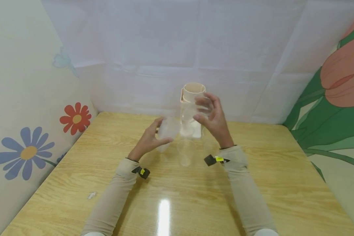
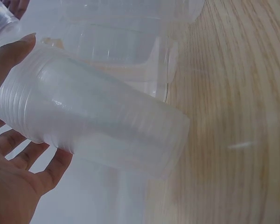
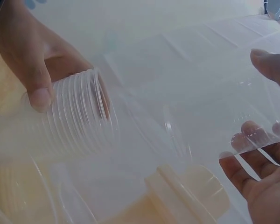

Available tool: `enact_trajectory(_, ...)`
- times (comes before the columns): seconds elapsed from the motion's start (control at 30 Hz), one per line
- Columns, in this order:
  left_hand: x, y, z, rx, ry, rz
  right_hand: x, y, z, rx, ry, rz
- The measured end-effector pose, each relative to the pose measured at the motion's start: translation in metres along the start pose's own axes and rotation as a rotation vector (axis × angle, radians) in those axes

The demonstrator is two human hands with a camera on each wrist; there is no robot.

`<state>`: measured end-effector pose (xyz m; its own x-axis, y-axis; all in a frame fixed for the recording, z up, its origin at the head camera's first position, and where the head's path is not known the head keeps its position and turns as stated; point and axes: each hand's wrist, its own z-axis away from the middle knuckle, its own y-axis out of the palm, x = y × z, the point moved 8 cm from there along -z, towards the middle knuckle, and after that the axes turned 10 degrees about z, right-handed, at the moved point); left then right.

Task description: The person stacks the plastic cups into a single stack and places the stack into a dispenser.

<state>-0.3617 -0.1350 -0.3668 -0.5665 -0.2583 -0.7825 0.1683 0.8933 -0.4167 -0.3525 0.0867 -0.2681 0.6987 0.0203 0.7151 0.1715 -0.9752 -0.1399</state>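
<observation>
My left hand (image 1: 150, 136) grips a stack of clear plastic cups (image 2: 98, 107) by its ridged rim end, thumb on one side and fingers on the other. The stack tilts, its narrow end pointing down toward the table. To the right, my right hand (image 1: 213, 119) holds a single clear plastic cup (image 3: 224, 112) between thumb and fingertips, raised in front of a beige holder (image 1: 194, 93) with a round tube top. More clear cups (image 1: 185, 152) stand on the table between and below the hands; their outlines are faint.
The wood-grain table (image 1: 194, 196) runs back to a white sheet (image 1: 150, 49). A small white scrap (image 1: 91, 195) lies at the left. Flower-painted walls flank both sides, and a light reflection marks the front of the tabletop.
</observation>
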Motion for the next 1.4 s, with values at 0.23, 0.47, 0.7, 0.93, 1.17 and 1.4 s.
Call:
enact_trajectory(0.23, -0.001, 0.000, -0.001, -0.002, -0.003, -0.014, -0.002, 0.008, -0.002, 0.020, -0.004, -0.004)
enact_trajectory(0.47, 0.000, 0.000, -0.001, -0.007, 0.006, 0.022, -0.003, 0.016, -0.003, 0.028, -0.005, -0.006)
enact_trajectory(0.7, -0.003, 0.001, -0.001, -0.018, 0.030, 0.048, -0.002, 0.024, -0.003, 0.042, -0.026, -0.021)
enact_trajectory(0.93, -0.016, 0.002, -0.001, -0.010, 0.023, 0.039, -0.003, 0.031, -0.003, 0.074, -0.048, -0.020)
enact_trajectory(1.17, -0.044, 0.000, 0.002, 0.004, 0.018, 0.044, -0.006, 0.037, -0.004, 0.079, -0.051, -0.018)
enact_trajectory(1.4, -0.044, 0.000, 0.003, 0.001, 0.024, 0.055, -0.010, 0.046, -0.001, 0.106, -0.049, -0.030)
